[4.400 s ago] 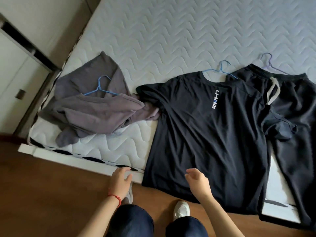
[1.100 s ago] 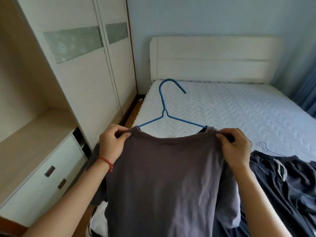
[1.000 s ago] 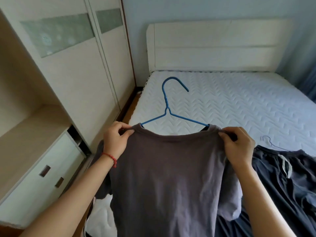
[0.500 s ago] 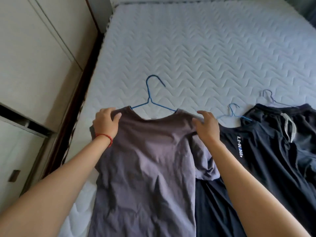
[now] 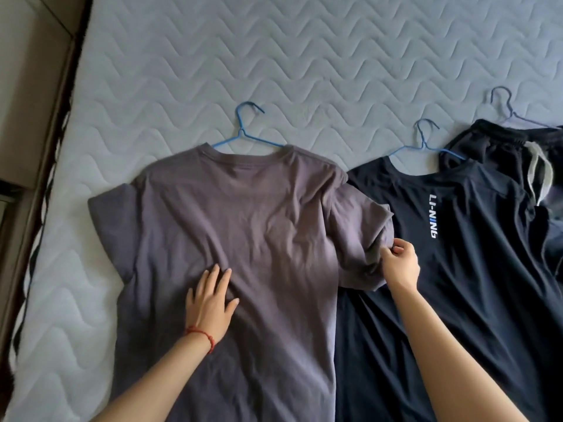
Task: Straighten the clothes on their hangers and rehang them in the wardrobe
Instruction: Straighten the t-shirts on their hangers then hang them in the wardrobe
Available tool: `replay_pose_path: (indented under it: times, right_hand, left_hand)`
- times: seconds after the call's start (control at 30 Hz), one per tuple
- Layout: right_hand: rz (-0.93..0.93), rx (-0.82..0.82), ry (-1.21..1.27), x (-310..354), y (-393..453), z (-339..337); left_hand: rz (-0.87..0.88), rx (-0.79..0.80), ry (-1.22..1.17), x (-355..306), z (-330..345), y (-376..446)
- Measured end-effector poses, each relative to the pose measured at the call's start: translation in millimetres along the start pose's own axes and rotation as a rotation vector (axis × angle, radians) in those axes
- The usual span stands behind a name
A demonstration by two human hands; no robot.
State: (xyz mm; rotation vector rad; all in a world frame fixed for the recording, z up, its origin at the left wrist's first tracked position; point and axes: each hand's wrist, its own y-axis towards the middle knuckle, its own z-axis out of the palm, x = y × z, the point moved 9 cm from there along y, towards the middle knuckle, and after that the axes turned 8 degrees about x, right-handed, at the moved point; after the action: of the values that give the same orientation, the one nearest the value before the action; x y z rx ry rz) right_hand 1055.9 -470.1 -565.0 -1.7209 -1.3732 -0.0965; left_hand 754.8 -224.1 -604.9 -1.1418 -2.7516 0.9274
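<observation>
Half a second back you had both hands up at the grey tee's shoulders, lowering it; by this frame it lay flat on the mattress, back side up, on its blue hanger with the hook poking out past the collar. Your left hand had dropped to the middle of the shirt, fingers straight and spread, palm pressing the fabric. Your right hand had slid down to the right sleeve and pinched its hem between thumb and fingers. That sleeve overlapped the black tee just beside it, with the dark pants further right, each on its own hanger.
</observation>
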Motion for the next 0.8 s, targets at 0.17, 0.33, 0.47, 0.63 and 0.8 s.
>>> replay_pose_path:
  times: [0.17, 0.33, 0.47, 0.63, 0.8]
  right_hand:
    - [0.086, -0.006, 0.05, -11.7, 15.9, 17.8]
    - [0.049, 0.015, -0.001, -11.3, 18.6, 15.0]
    - [-0.028, -0.098, 0.125, -15.3, 16.7, -10.7]
    - [0.091, 0.089, 0.486, -35.5, 19.4, 3.9]
    - [0.038, -0.209, 0.297, -35.8, 6.5, -32.8]
  left_hand:
    - [0.022, 0.012, 0.087, 0.7, 11.3, 0.7]
    - [0.008, 0.01, 0.122, -0.4, 13.3, 1.3]
    - [-0.006, 0.006, 0.154, -2.8, 14.6, 1.3]
    - [-0.008, -0.001, 0.154, -1.8, 18.2, 1.5]
    - [-0.012, 0.009, 0.152, -1.6, 17.8, 1.0]
